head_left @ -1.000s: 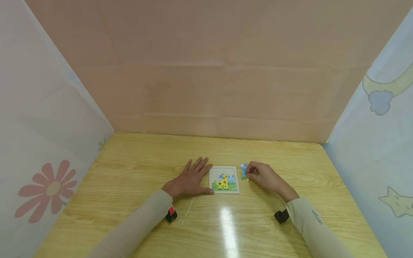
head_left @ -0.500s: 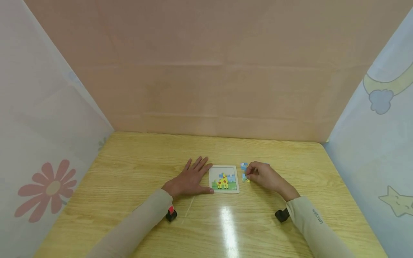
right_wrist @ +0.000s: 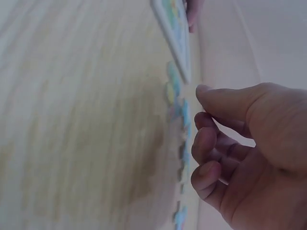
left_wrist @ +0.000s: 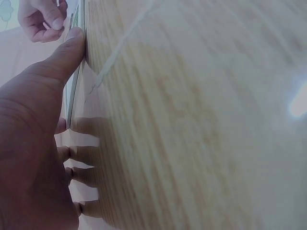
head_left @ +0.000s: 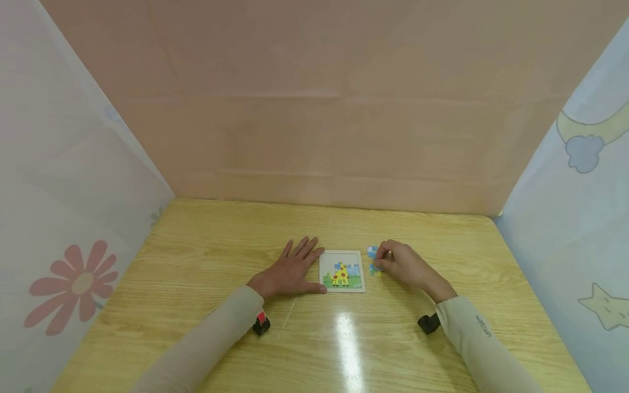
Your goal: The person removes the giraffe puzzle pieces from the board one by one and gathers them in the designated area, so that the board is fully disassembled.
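Observation:
A small square puzzle tray (head_left: pixel 363 275) lies mid-table, its lower part filled with giraffe puzzle pieces (head_left: pixel 341 277) and its upper part bare. Spread flat at its left side, my left hand (head_left: pixel 287 274) touches the tray's edge with thumb and index finger. My right hand (head_left: pixel 405 266) hovers over loose puzzle pieces just right of the tray, fingers curled, thumb near the index fingertip. A blue piece (head_left: pixel 372 251) and a green-yellow one (head_left: pixel 375 270) show beside its fingertips. In the right wrist view several pieces (right_wrist: pixel 185 115) lie in a row; whether one is pinched cannot be told.
The wooden table (head_left: pixel 221 234) meets a brown covered wall (head_left: pixel 314 136) at the back. Patterned cloth walls stand on the left (head_left: pixel 83 164) and right (head_left: pixel 589 218). A black wrist device (head_left: pixel 262 325) hangs beneath the left sleeve, another (head_left: pixel 429 323) beneath the right.
A blue loose piece between the upper and lower pieces no longer shows there. My right fingers have shifted slightly up and right. The left hand stays on the tray.

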`<state>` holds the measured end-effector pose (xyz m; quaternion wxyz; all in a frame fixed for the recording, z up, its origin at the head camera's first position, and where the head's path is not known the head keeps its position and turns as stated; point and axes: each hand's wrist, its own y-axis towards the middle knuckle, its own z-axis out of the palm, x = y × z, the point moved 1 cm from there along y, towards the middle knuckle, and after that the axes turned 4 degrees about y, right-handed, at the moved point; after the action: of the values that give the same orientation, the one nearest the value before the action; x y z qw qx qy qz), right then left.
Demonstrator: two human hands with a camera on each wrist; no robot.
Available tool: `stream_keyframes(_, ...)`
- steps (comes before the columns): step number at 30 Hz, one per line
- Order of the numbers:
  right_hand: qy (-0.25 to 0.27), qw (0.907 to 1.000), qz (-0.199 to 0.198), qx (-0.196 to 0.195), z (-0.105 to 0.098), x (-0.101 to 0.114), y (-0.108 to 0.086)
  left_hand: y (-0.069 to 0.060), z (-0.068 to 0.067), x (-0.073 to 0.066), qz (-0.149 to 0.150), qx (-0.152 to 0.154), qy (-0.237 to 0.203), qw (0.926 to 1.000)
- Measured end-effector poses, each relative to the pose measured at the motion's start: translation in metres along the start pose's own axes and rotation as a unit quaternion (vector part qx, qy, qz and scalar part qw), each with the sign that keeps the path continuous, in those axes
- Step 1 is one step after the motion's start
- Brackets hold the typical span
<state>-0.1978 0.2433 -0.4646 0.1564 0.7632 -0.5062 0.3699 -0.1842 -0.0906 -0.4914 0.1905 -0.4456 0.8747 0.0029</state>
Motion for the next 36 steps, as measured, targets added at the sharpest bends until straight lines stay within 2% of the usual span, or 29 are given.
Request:
stream_keyframes(7,-0.036,0.9990,-0.026,-0.001,0.010,0.016,0.013,-0.001,0.000,0.000,-0.001,0.002,0.009,1.0000)
stream_keyframes(21,-0.075,0.9941,-0.019,0.076,0.043,0.049,0.033,-0.003,-0.005,-0.005,-0.005,0.008,0.007,0.9999)
stream_keyframes(27,-0.071,0.9925,0.007,0.100,0.046,0.057,0.036,-0.004,-0.005,-0.006,-0.005,0.008,0.001,1.0000)
stream_keyframes(36,-0.089,0.9848,0.015,0.148,0.041,0.065,0.049,-0.003,-0.006,-0.007,-0.004,0.002,0.000,1.0000)
